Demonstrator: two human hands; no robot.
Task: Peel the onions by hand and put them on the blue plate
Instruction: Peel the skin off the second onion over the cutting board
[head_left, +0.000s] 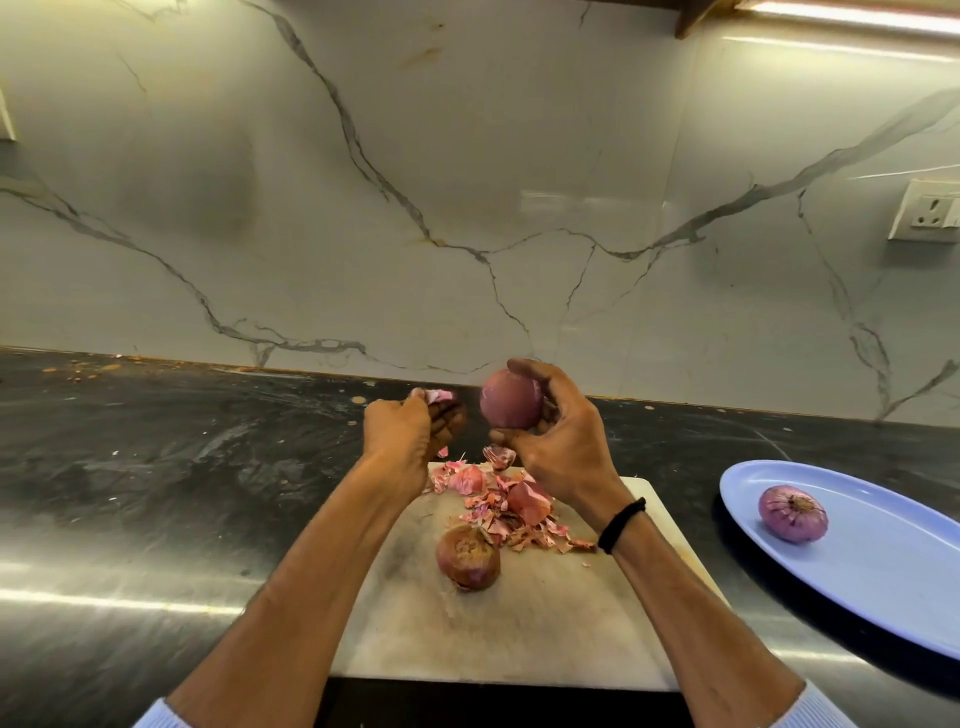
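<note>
My right hand (561, 431) grips a smooth purple onion (510, 399) in the air above the far end of the cutting board (519, 634). Beside it, my left hand (410, 431) pinches a pink strip of onion skin (439, 396). An unpeeled brown-red onion (467, 557) sits on the board below a heap of loose skins (506, 504). On the blue plate (883, 577) at the right lies one peeled onion (792, 513).
The board lies on a dark stone counter (156, 467) that runs back to a marbled wall (467, 208). A wall socket (927, 210) is at the far right. Crumbs speckle the counter's back left edge.
</note>
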